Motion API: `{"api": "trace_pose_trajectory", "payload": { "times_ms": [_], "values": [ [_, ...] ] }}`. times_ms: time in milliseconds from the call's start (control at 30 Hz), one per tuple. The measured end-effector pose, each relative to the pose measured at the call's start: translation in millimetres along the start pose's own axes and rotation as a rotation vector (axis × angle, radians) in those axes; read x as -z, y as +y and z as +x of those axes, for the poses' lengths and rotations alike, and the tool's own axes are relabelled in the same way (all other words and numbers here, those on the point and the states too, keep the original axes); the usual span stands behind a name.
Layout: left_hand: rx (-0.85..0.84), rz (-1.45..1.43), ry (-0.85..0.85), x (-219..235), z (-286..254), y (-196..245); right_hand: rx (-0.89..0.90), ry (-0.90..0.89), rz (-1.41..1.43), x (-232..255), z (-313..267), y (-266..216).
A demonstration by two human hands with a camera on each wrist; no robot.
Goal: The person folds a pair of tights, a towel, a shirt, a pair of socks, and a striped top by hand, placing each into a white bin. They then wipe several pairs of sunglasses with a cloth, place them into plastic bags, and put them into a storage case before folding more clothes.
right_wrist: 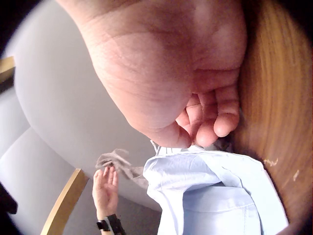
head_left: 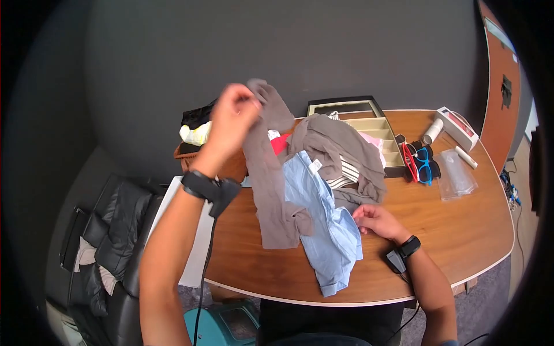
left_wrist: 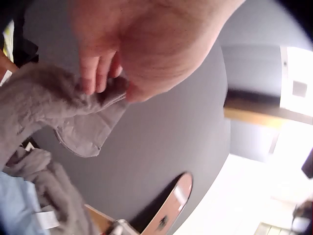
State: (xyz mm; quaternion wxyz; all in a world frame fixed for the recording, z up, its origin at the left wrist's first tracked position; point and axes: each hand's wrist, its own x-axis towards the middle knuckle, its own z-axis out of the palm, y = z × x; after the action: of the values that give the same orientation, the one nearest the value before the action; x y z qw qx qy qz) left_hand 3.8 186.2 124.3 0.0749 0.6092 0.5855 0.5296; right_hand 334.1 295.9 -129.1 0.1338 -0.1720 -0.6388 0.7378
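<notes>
Raised above the left part of the table, my left hand [head_left: 234, 118] pinches a grey-brown garment [left_wrist: 63, 98] between thumb and fingers. A long strip of this cloth hangs down to the wood, and its hemmed edge shows in the left wrist view. A light blue garment [head_left: 317, 210] with a white label lies spread in front, partly under the grey-brown cloth. My right hand [head_left: 378, 222] rests low over the table at the blue garment's right edge, its fingers loosely bent. In the right wrist view, the fingertips [right_wrist: 208, 138] are right at the blue cloth.
More grey-brown cloth [head_left: 352, 155] is heaped behind, over a compartment box [head_left: 369, 125]. Red glasses [head_left: 410, 161], blue glasses [head_left: 425, 164], clear plastic bags [head_left: 457, 176] and a white box [head_left: 459, 128] stand to the right. A basket [head_left: 186, 153] with clothes is at the left.
</notes>
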Motion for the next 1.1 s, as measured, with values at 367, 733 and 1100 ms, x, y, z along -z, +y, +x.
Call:
{"api": "trace_pose_trajectory", "payload": {
  "times_ms": [367, 733, 1100],
  "values": [
    [-0.018, 0.559, -0.786, -122, -118, -51, -0.009, -0.014, 0.039, 5, 2, 8],
    [-0.059, 0.313, -0.131, -63, 55, -28, 0.016, -0.026, 0.045, 3, 2, 4],
    [0.457, 1.126, -0.391, 85, -128, -95, -0.003, 0.000, 0.040, 0, 0, 2]
  ]
}}
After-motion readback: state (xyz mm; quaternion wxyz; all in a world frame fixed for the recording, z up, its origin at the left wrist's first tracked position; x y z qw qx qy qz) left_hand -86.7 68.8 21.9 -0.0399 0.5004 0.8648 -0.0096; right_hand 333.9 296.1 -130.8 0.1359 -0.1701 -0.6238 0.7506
